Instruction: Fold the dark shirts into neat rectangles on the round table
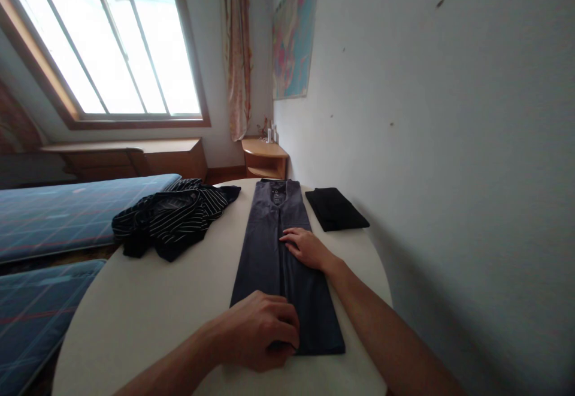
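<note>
A dark grey-blue garment, folded into a long strip, lies lengthwise on the round cream table. Its neckline is at the far end. At its near edge, my left hand has its fingers curled round the hem, closed on the cloth. My right hand rests on the middle of the garment, palm down, fingers spread a little and holding nothing.
A crumpled black-and-white striped garment lies at the table's far left. A folded black cloth is at the right, near the white wall. Blue plaid mattresses stand left of the table; a small corner shelf is behind it.
</note>
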The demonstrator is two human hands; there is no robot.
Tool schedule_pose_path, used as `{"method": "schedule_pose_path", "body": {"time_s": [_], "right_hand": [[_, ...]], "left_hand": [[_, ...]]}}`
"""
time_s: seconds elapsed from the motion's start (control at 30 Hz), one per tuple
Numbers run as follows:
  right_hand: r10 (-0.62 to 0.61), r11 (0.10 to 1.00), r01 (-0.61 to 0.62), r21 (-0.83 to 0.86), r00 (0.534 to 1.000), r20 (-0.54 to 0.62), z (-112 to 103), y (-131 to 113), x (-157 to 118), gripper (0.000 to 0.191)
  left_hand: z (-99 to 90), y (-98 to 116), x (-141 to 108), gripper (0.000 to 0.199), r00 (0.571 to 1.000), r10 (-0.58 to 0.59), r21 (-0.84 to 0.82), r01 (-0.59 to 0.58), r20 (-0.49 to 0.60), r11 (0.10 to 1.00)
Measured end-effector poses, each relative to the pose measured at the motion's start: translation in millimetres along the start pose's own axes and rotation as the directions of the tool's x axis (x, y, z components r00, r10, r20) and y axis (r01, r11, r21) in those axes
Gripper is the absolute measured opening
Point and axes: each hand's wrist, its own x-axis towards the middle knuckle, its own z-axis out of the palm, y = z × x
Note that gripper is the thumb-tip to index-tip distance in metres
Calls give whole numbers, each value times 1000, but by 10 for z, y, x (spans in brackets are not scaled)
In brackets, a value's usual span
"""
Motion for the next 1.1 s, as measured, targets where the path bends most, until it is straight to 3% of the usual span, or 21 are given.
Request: {"method": "schedule_pose_path", "body": {"time_s": [0.2, 0.43, 0.63, 0.8, 0.93, 1.1], "right_hand": [[21, 999, -21, -36, 1000, 6, -19, -30, 3, 32], [-44, 961, 66, -269, 995, 87, -58, -52, 119, 29], [-18, 932, 44, -360, 997, 76, -73, -153, 145, 24], [135, 947, -131, -293, 991, -6, -75, -266, 127, 23], [306, 906, -316, -283, 949, -79, 1, -382, 164, 33], [399, 852, -418, -315, 908, -124, 81, -453, 199, 27]], "left_hand": [[11, 1, -8, 12, 999, -34, 6, 34, 39, 999], [-16, 16, 8, 10, 998, -46, 14, 46, 53, 999], [-92, 84, 24, 9, 999, -36, 21, 36, 13, 999], [-85, 82, 31, 6, 1000, -22, 40, 23, -8, 999], [-46, 54, 39, 5, 1000, -8, 38, 8, -2, 999], [-68, 75, 60, 6, 1000, -2, 34, 2, -3, 999]]}}
